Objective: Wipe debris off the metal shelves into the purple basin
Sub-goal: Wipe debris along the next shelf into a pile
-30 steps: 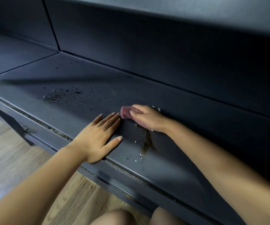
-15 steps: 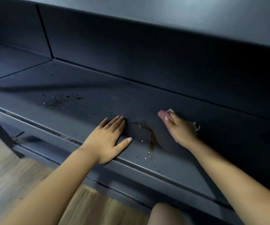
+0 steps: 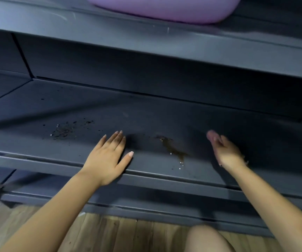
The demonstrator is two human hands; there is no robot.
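My left hand [image 3: 108,157] lies flat, fingers straight, on the dark metal shelf [image 3: 164,117] near its front edge. My right hand [image 3: 225,151], blurred by motion, holds a pink cloth [image 3: 210,135] against the shelf further right; most of the cloth is hidden under the hand. A brown streak of debris [image 3: 173,150] with a few white crumbs lies between the two hands. A patch of dark specks [image 3: 65,130] sits left of my left hand. The purple basin [image 3: 164,10] stands on the upper shelf [image 3: 110,39], above and behind the hands.
The shelf's back panel [image 3: 146,77] rises close behind the debris. A lower rail [image 3: 146,200] runs under the shelf's front edge. Wooden floor [image 3: 119,233] and my bare knee [image 3: 210,239] fill the bottom of the view.
My right hand has slid the cloth to the right, away from the brown streak. The view has tilted up, bringing the basin into sight. My left hand stays flat in place.
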